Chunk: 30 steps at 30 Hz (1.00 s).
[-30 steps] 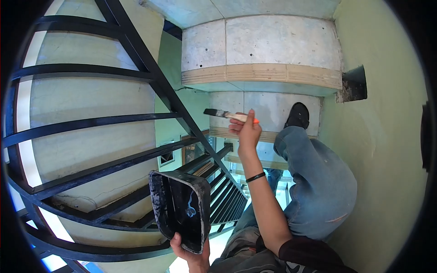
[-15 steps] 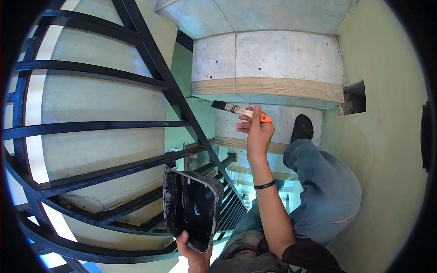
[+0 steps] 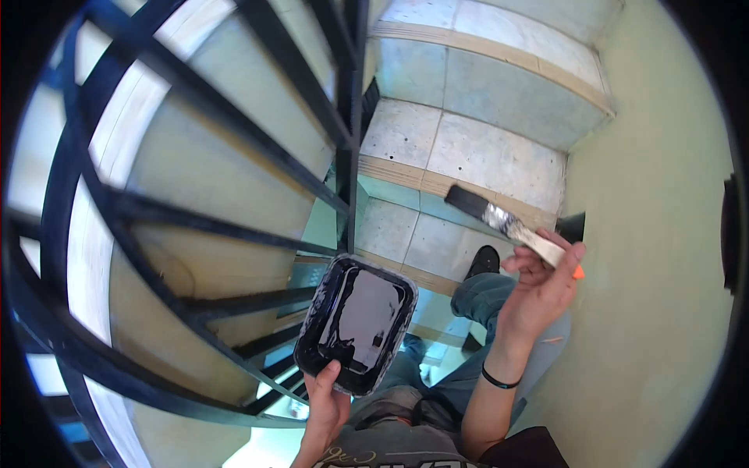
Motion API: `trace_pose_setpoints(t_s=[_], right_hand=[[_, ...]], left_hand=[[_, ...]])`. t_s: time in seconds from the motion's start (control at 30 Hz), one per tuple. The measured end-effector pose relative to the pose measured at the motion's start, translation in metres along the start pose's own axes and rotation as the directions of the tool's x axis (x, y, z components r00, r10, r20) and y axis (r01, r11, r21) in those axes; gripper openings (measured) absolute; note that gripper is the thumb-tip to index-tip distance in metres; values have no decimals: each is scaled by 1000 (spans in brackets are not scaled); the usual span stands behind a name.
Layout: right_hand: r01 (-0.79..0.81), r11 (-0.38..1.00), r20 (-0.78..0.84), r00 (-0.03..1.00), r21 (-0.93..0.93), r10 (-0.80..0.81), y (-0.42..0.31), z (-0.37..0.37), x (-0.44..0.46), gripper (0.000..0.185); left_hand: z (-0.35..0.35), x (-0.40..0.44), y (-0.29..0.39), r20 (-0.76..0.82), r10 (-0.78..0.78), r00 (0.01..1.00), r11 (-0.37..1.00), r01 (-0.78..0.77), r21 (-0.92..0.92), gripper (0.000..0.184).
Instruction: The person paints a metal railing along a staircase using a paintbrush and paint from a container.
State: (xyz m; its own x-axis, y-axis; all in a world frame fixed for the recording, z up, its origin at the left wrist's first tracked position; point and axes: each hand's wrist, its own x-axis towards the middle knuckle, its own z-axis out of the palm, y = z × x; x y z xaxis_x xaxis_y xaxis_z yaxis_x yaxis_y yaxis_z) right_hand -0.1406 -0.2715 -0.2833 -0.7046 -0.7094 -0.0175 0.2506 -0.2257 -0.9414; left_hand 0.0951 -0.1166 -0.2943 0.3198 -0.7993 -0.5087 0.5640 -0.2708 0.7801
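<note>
Since the earlier frame, the brush swings over toward the wall on the right, away from the railing, while the whole view turns and the tub now shows its opening more squarely to the camera.

Held by its pale handle, the brush is pinched between the thumb and fingers of the right hand, with the dark bristles pointing up and to the left. They look slightly blurred and seem to hang in the air in front of the stairs, apart from the tub. The left hand grips the near end of the tub, its thumb over the rim; I cannot tell how the fingers sit underneath. Inside lies a glossy dark liquid, likely paint, with a broad pale reflection. The tub overlaps the lower part of the railing in view; whether they touch is unclear.

This looks like a pause between strokes, with the bristles clear of any surface. Any next move calls for a level tub, a steady pinch on the handle and bristles kept off the wall and steps.
</note>
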Motion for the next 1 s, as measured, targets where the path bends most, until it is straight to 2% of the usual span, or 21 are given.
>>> trace_pose_setpoints(t_s=[0.13,0.23,0.3,0.33,0.37,0.47,0.67,0.77,0.87,1.0], right_hand=[[139,987,314,943,-82,-107,-49,7,-40,57],[273,944,539,832,-186,-134,-81,28,-69,54],[404,867,663,739,-293,-120,-101,41,-85,49],[471,817,719,687,-333,-103,-107,44,-91,47],[503,807,756,645,-310,-112,-109,46,-97,42],[597,752,819,557,-279,-138,-118,48,-107,42],[685,689,866,470,-236,-171,-128,57,-124,45],[677,706,856,474,-205,-206,-136,59,-126,33],[698,687,876,442,-200,-194,-138,63,-127,31],[801,569,918,347,-185,-190,-130,64,-129,29]], left_hand=[[-18,-9,0,71,0,997,998,5,-58,73],[-28,-18,-1,109,52,993,998,-49,-27,71],[-26,-26,2,178,90,980,996,-90,-7,71],[-26,-32,1,161,89,983,996,-89,-9,70],[-27,-38,-1,158,97,983,995,-90,-49,65],[-27,-45,-7,154,141,978,986,-124,-115,62],[-27,-63,-6,163,146,976,979,-119,-164,63],[-26,-72,-2,171,152,974,979,-125,-160,63],[-24,-75,9,180,175,968,973,-142,-183,60],[-26,-79,11,173,201,964,965,-165,-204,60]])
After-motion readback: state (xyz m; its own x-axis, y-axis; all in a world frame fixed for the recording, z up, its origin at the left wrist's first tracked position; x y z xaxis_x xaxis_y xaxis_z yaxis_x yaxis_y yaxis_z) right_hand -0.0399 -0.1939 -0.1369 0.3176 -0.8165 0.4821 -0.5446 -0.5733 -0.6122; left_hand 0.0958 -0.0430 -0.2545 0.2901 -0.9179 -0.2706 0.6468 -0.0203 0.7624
